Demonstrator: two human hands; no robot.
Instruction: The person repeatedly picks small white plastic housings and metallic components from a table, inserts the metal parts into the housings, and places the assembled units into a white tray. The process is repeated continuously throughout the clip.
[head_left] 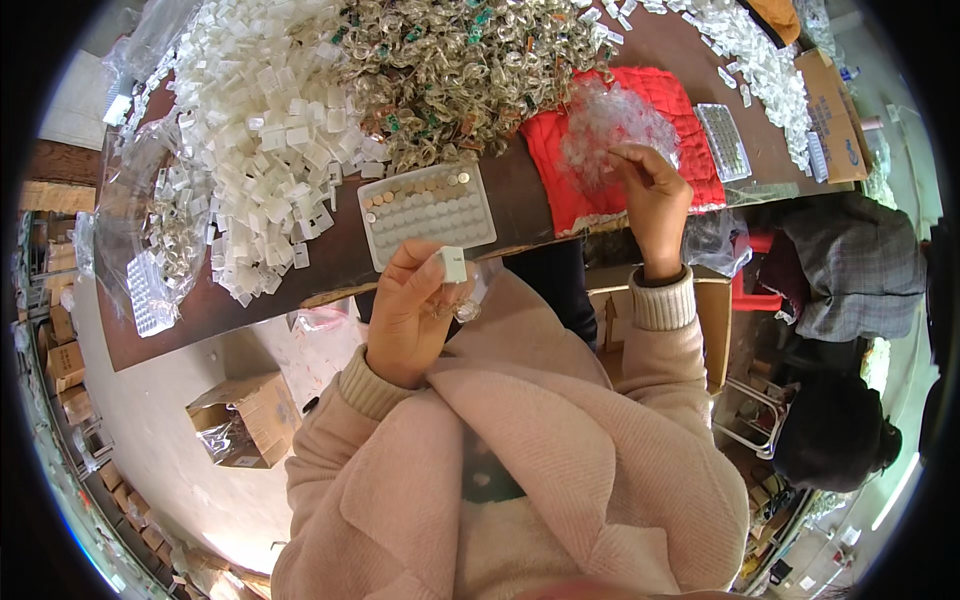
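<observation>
The left hand [408,318] pinches a white box [454,265] near the tray [484,204], while the right hand [656,196], fingers nearly together at bags [602,124] on red cloth [692,118], hold unclear, seems to be picking one, which calls for separating thin film.

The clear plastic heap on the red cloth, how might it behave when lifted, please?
The clear plastic heap is probably floppy, given its thin, crumpled folds. It seems light for its bulk, being airy and see-through. It may come apart when pulled, since it looks like a loose jumble.
</observation>
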